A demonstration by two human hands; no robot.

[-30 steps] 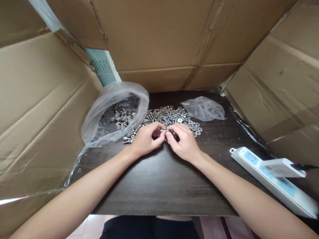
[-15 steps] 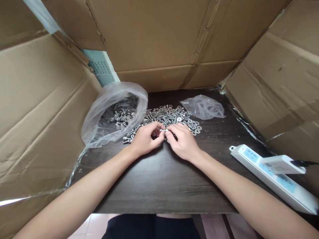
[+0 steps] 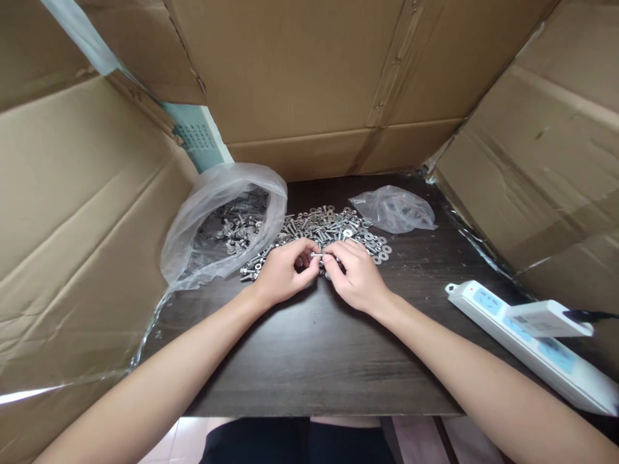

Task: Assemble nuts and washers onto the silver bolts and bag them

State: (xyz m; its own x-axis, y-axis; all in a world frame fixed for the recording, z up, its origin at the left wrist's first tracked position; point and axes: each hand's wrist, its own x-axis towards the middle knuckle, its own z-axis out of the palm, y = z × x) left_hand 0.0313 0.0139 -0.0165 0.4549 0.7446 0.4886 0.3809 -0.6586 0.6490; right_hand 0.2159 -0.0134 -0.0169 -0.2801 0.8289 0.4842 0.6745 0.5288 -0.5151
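A small silver bolt [image 3: 318, 255] lies level between the fingertips of both hands, just above the near edge of the hardware pile. My left hand [image 3: 285, 269] is closed, thumb and forefinger pinching the bolt's left end. My right hand [image 3: 355, 270] pinches its right end, which the fingers partly hide; whether a nut or washer sits there I cannot tell. Behind the hands spreads a loose pile of bolts, nuts and washers [image 3: 322, 224]. An open clear plastic bag [image 3: 178, 258] stands to the left with more bolts inside.
A smaller crumpled plastic bag [image 3: 396, 209] lies at the back right of the dark table [image 3: 309, 361]. On the right rests a white power strip [image 3: 512, 338] with a white adapter [image 3: 549, 320] plugged in. Cardboard walls [image 3: 314, 71] enclose the back and both sides.
Both hands stay in nearly the same place, holding the bolt. Slightly less of the bolt's right end shows now between the fingers. The view has shifted a little.
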